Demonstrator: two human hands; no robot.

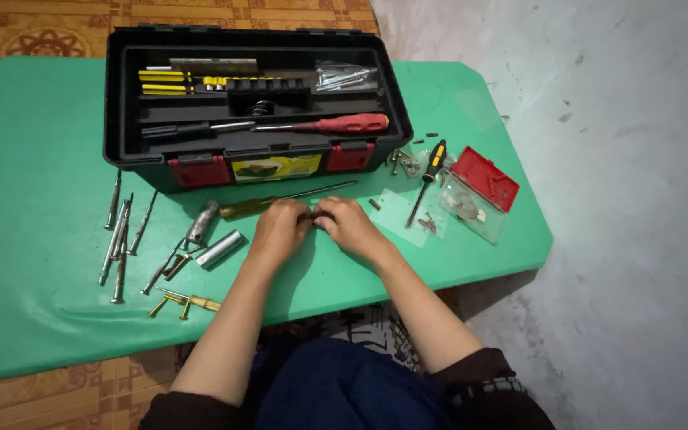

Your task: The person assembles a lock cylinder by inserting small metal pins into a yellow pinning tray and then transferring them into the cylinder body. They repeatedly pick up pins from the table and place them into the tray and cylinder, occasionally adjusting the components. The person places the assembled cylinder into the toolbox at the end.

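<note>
My left hand (278,229) and my right hand (349,225) meet on the green table (33,239), just in front of the black toolbox (255,103). Both pinch a small dark part (312,216) between their fingertips; what it is stays hidden by the fingers. A screwdriver with an amber handle (256,205) lies just behind my left hand, its shaft pointing right. A silver socket (220,248) and a grey metal piece (201,221) lie left of my left hand.
Several long bolts and nails (121,239) lie at the left, brass anchors (181,301) nearer me. A black-and-yellow screwdriver (430,173), loose screws and a clear case with a red lid (479,191) sit right. The toolbox tray holds a red-handled screwdriver (344,123). Grey floor at right.
</note>
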